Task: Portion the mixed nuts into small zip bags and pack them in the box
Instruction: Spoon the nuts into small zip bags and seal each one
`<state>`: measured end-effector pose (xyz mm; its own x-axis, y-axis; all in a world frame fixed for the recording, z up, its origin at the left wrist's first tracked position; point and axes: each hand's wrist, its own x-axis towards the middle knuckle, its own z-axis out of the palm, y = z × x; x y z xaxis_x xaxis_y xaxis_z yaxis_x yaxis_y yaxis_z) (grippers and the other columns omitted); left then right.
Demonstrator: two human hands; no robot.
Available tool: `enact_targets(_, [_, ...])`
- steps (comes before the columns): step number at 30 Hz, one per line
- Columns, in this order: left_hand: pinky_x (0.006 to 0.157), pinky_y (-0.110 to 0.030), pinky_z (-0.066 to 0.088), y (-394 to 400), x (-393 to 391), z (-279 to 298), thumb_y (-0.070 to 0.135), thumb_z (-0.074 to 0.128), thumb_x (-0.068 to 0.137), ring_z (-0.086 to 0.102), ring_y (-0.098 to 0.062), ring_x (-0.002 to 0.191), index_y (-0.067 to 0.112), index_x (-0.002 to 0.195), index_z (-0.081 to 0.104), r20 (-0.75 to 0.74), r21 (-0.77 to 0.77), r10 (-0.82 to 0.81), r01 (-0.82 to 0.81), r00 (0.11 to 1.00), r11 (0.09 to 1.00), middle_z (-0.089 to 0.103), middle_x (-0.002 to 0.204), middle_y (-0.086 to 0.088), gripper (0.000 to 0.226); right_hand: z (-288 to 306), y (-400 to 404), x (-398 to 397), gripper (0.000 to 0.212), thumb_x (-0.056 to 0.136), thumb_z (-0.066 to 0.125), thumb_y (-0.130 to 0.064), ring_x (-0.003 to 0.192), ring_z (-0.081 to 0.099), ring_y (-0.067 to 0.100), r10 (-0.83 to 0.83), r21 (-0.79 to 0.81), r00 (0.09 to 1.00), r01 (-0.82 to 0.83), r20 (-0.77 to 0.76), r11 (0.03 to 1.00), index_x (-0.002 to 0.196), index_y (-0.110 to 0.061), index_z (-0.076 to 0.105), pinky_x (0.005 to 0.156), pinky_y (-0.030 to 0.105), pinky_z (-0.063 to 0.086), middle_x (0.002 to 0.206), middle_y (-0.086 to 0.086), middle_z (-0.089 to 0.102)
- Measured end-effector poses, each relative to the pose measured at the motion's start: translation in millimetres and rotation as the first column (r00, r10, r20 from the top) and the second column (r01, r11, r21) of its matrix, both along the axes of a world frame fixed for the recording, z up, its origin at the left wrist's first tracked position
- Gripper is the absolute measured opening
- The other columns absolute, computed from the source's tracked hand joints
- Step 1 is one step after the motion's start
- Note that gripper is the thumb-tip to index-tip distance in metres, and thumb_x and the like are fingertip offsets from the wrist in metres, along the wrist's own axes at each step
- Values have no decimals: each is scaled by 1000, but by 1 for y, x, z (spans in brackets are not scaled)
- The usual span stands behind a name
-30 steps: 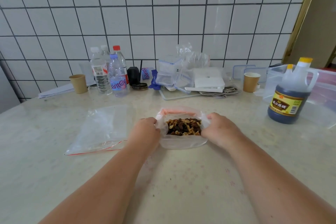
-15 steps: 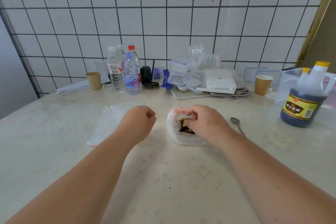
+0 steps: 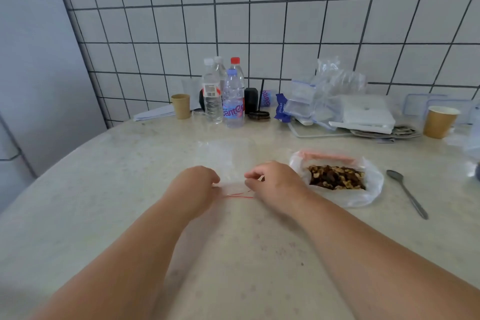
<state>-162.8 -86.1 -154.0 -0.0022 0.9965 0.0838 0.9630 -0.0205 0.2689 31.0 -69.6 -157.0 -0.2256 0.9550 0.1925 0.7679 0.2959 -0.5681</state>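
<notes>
**Pinching an empty zip bag at its red-lined mouth**

Seen from the head camera, both hands meet at the near edge of a flat, clear small zip bag (image 3: 228, 163) lying on the pale table (image 3: 78, 202). The left hand (image 3: 197, 184) has its fingers curled down onto the bag's left corner, where the plastic bunches under them. The right hand (image 3: 272, 182) pinches the opposite corner between thumb and curled fingers, and the thin red zip line (image 3: 240, 195) runs across the short gap between the two hands. The rest of the empty bag stretches away from the fingertips toward the wall.

Just beside the right hand, on its outer side, sits the big bag of mixed nuts (image 3: 335, 176), its mouth rolled wide open and the nuts heaped in the middle; neither hand touches it. Further out on the same side a metal spoon (image 3: 407, 195) lies on the table, apart from the nut bag.

Well beyond the hands, against the tiled wall, stand several water bottles (image 3: 223, 96) with a paper cup (image 3: 181, 106) to their left. Beyond the right hand is a pile of clear plastic bags (image 3: 319, 93) and a white box (image 3: 366, 114), with a second paper cup (image 3: 440, 122) further right.
</notes>
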Motion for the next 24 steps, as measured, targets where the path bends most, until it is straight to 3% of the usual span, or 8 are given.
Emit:
enact_targets(4, [104,-31,46,6,-2,-6,14,59,98,59,-23,128,24,134,68,-22,-18,17,-17,1000,1000,65,139,-2,38,-8,4,-7,19,91,65,-34,97,65,15,-22,-64,998,26,66,998,103,-24,76,82,25,46,105,-5,73])
enact_targets(7, [101,-31,48,11,-3,-10,22,64,98,61,-23,124,26,130,70,20,0,37,-37,999,999,64,135,-1,33,-8,7,-9,29,86,68,-35,101,63,16,-34,-82,996,41,80,996,113,-22,73,84,23,44,110,-4,70])
enact_targets(9, [90,-28,49,13,-2,-11,23,65,96,66,-24,113,28,118,76,17,-1,47,-47,999,999,68,124,0,26,-7,6,-11,37,80,73,-42,98,62,16,-18,-102,994,29,106,994,112,-24,73,82,24,44,107,-4,65])
enact_targets(13, [76,-30,43,13,-1,-17,19,63,94,64,-25,105,27,99,78,110,101,48,-59,993,993,72,104,1,18,-8,6,-10,12,82,70,-35,88,65,14,-65,-49,993,69,95,996,88,-26,76,72,23,42,92,-8,71])
enact_targets(16, [79,-33,42,7,0,-17,21,62,98,60,-25,104,22,97,76,226,220,26,-77,974,973,72,101,0,13,-8,3,-8,19,81,71,-43,91,63,14,-70,-27,996,72,55,997,93,-28,74,74,24,42,98,-7,68])
enact_targets(19, [92,-39,45,1,5,-8,22,60,100,61,-24,103,24,100,74,270,309,-20,-67,963,949,74,103,3,14,-7,-1,-7,24,82,70,-46,91,59,13,-78,49,997,77,22,996,99,-30,73,74,24,40,102,-7,60])
enact_targets(24, [93,-37,32,-9,21,7,30,58,103,61,-20,105,29,104,69,266,412,-84,-35,960,910,67,97,13,11,5,-6,4,12,89,62,-29,82,57,6,-108,195,981,139,-160,971,91,-27,74,65,1,34,96,-8,63])
